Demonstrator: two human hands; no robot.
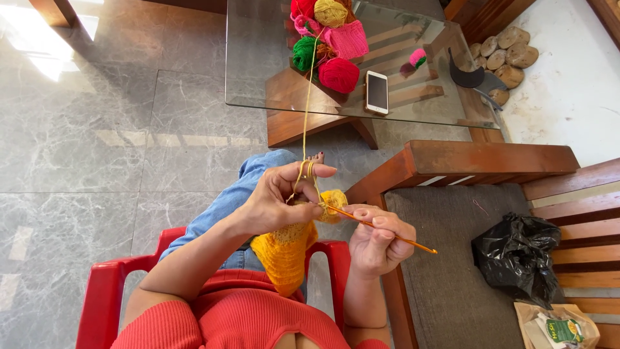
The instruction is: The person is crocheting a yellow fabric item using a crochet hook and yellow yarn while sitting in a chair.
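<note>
My left hand (278,197) pinches the top of a yellow crocheted piece (284,249) that hangs over my lap. Yellow yarn (305,116) wraps around my left forefinger and runs up to a yellow yarn ball (330,11) on the glass table. My right hand (378,239) grips an orange crochet hook (387,232), with its tip pushed into the edge of the crocheted piece between both hands.
A glass-topped table (258,77) ahead holds green (303,53), red (338,75) and pink yarn, and a phone (376,92). I sit in a red plastic chair (103,291). A wooden bench (491,158) at right carries a black bag (516,255).
</note>
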